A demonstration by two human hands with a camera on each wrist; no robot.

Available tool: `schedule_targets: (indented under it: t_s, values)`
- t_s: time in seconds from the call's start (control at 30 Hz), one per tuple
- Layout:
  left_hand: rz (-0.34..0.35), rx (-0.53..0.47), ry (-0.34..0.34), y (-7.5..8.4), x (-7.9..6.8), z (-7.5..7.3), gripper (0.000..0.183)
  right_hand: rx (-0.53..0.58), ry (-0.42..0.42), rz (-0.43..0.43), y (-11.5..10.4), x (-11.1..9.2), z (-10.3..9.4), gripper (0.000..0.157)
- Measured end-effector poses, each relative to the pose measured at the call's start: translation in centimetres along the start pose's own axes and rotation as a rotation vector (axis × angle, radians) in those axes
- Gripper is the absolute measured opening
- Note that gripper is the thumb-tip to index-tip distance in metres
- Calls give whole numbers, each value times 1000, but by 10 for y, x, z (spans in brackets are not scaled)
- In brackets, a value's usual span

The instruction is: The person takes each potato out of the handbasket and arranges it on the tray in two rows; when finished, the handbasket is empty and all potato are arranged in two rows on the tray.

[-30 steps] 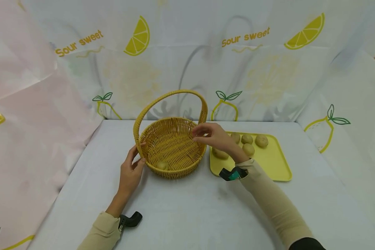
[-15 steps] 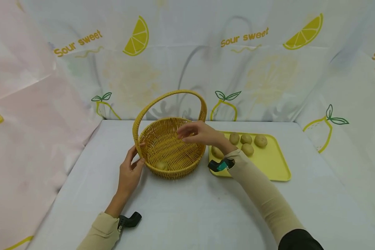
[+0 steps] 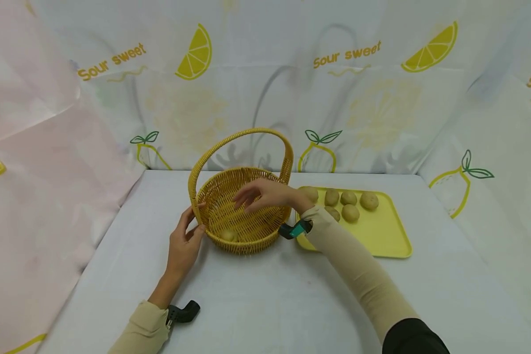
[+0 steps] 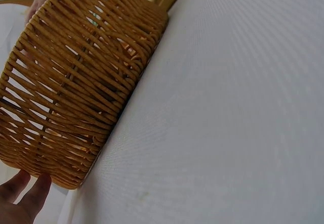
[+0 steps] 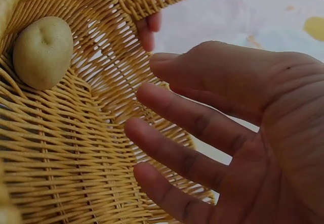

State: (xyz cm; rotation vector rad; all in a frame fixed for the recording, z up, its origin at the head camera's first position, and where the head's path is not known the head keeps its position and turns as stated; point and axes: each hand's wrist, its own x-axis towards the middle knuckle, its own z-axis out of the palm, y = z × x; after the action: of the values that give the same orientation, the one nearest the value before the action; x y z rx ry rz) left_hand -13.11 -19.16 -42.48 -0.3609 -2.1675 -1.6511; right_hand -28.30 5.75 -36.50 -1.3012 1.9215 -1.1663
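A yellow wicker basket (image 3: 248,244) with a tall arched handle stands on the table. One potato (image 5: 43,52) lies inside it, by the near wall. My left hand (image 3: 186,246) holds the basket's left rim beside the foot of the handle, with fingertips (image 4: 38,191) against the weave in the left wrist view. Over the basket's inside hovers my right hand (image 3: 263,193), its fingers spread and loosely bent with nothing between them. The right wrist view shows its palm facing the basket's floor, a short way from the potato.
A yellow tray (image 3: 380,241) lies right of the basket, close to its side. Several potatoes (image 3: 350,213) rest toward its back and left, partly behind the right wrist. A white cloth backdrop with lemon prints (image 3: 194,51) rises behind the table.
My right hand has moved left from the basket's right rim to above its middle, its fingers loosening. The left hand and basket have stayed in place.
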Motion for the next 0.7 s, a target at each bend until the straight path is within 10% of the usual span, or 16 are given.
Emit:
schedule_targets:
  t_s: [0.7]
  values:
    - [6, 26, 0, -40, 0, -2, 53, 190, -290, 125, 11, 50, 20, 50]
